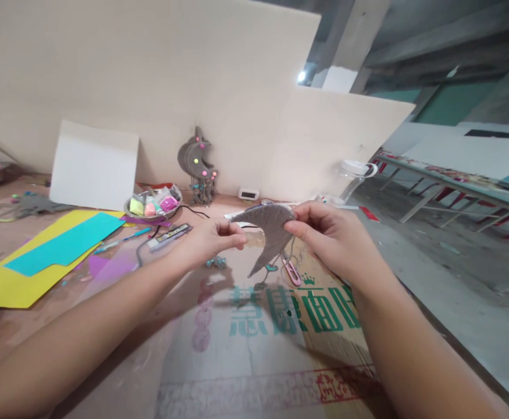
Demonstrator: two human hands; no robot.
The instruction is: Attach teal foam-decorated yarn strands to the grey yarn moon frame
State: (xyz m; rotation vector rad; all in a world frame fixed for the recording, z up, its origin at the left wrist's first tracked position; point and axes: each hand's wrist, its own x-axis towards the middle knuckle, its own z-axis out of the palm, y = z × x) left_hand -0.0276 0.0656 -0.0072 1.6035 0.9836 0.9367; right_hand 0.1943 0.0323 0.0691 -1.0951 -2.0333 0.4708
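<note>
Crescent cutout (269, 230) of grey card held in both hands above the surface (1, 233).
Left hand (213, 238) has its grip pinched on the left tip, right hand (328, 238) on the upper right edge; a printed carton (254, 349) lies flat beneath, yellow sheet (10, 285) off to the left.

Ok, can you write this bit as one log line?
left hand: pinches grey crescent cutout | right hand: pinches its other end | underneath: printed cardboard | far left: bowl of coloured bits
</note>
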